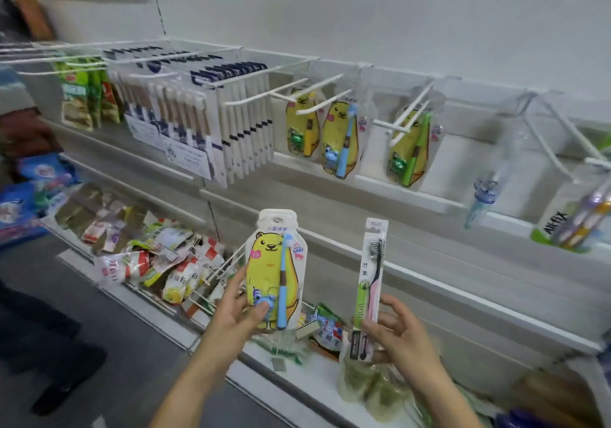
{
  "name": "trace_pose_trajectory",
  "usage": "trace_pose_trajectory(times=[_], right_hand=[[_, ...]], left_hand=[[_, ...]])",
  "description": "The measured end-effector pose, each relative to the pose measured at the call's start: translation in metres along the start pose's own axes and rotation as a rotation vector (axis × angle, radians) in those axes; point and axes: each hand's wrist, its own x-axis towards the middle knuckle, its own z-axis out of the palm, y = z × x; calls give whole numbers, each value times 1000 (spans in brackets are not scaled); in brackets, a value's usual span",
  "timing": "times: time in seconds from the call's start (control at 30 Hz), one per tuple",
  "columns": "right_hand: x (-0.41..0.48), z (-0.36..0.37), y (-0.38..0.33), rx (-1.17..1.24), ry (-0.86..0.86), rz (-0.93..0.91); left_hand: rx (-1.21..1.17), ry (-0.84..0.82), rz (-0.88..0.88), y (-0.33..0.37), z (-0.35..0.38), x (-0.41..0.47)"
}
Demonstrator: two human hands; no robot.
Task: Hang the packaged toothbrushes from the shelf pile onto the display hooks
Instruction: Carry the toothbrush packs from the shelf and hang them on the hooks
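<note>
- While I hold two packs, neither's hung: left hand (236, 312) grips bear toothbrush pack (276, 272), right hand (400, 332) pinches slim BQB toothbrush pack (372, 282), both above shelf pile (325, 327).
- Three hung bear packs (340, 137) already on display hooks (324, 102); pile probably holds more, too blurry to count.

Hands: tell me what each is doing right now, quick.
Left hand holds the yellow bear toothbrush pack, thumb on its front.
Right hand grips the slim BQB toothbrush pack near its lower end.
</note>
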Motion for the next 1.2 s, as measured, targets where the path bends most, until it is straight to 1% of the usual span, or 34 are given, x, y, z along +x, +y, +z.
trace_pose_trajectory(times=[0.2,0.3,0.4,0.57,0.77,1.03,1.2], right_hand=[[-12,-14,-10,11,196,-31],[-29,-12,-25,70,308,-81],[-44,-7,-44,45,403,-147],[-70,-1,-67,-34,503,-183],[-92,-4,-70,-26,484,-240],[-114,-22,-81,-88,500,-274],[-122,-33,-82,-75,497,-271]], left_hand=[[45,-110,69,23,4,42],[33,-143,105,37,4,59],[33,-232,150,56,1,74],[-26,-322,199,89,-1,76],[-11,-394,261,112,-2,58],[17,-374,296,121,14,48],[14,-342,339,132,23,47]])
